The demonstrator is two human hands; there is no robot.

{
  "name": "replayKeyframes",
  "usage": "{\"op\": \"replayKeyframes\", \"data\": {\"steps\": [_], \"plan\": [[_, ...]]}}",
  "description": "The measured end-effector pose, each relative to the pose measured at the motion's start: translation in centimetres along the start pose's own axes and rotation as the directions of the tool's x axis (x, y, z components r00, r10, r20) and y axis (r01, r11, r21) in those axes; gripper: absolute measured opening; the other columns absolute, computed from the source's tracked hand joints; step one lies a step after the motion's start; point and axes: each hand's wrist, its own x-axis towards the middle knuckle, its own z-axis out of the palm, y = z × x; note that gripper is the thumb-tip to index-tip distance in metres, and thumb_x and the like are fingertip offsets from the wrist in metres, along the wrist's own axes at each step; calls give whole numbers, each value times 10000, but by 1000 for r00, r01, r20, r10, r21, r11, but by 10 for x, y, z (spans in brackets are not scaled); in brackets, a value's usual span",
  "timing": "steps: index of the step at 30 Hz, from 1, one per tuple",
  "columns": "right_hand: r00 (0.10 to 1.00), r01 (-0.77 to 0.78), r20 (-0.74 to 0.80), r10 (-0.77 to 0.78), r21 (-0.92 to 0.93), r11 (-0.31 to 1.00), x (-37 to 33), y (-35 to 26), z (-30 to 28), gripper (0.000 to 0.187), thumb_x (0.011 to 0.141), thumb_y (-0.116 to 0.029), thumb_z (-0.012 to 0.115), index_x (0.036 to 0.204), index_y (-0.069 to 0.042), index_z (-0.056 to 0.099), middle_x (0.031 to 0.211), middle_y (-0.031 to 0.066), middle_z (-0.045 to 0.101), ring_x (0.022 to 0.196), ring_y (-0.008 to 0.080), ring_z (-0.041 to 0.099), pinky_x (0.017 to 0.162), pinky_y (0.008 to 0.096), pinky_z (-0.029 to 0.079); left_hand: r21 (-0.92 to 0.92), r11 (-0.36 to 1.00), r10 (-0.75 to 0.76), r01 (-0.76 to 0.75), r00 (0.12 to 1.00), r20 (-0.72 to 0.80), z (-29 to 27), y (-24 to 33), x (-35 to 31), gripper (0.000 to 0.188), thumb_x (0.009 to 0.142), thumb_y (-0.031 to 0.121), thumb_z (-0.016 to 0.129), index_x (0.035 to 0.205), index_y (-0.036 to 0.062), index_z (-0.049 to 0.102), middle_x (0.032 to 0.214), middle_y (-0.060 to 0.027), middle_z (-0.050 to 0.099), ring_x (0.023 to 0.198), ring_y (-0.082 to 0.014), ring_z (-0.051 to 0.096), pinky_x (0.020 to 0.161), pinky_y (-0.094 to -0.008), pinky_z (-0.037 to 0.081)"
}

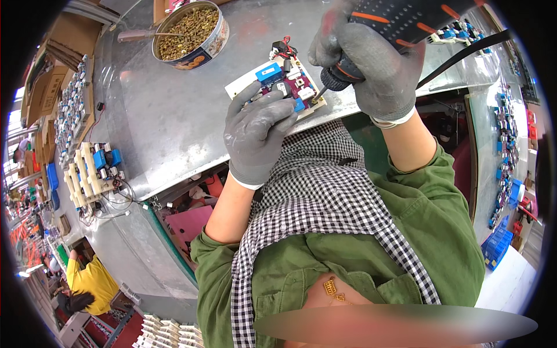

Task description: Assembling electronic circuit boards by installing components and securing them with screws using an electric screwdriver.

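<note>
Grey gloves cover both hands. My left hand [255, 130], fingers bent, holds a circuit board [303, 81] down near the table's front edge. The board is purple on a white base, with blue blocks, white connectors and a black part with red and black wires. My right hand [383, 78] is wrapped round a black and orange electric screwdriver [400, 23], tilted down to the left. Its bit [322, 93] reaches the board's right corner, beside a small brass-coloured spot; whether a screw sits there is too small to tell. A black cable [464, 58] trails off right.
A round tin [203, 57] full of small brownish-gold pieces, with a scoop handle [134, 36], stands at the far left of the metal table [145, 104]. White racks with blue parts [93, 174] stand left. More boards line both sides. A person in yellow [93, 284] is at lower left.
</note>
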Motion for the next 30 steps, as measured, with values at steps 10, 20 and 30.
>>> {"op": "replayKeyframes", "data": {"steps": [10,20,30], "plan": [[575,609,778,-253,-614,-502,-11,1,3,475,827,-194,753,1220,-11,557,1112,46,659,1018,204,669,794,348,561,-19,999,48,-50,995,-90,4,-3,0,185,771,102,829,934,101,743,910,-63,777,985,-245,740,1029,-457,500],[965,-95,258,39,207,974,9,-33,25,345,932,-263,713,1086,25,600,1017,151,670,893,237,687,777,361,567,-300,894,-360,333,932,-40,-2,9,0,358,793,24,825,1125,-20,700,1169,-162,678,895,-199,763,800,-314,602],[977,-46,195,86,-202,978,10,-47,45,701,964,-610,502,1200,50,533,1024,205,617,926,301,649,790,444,537,-267,915,-329,301,942,-66,-7,7,4,425,768,3,841,1157,-22,672,1164,-156,677,931,-208,763,807,-315,609]]}}
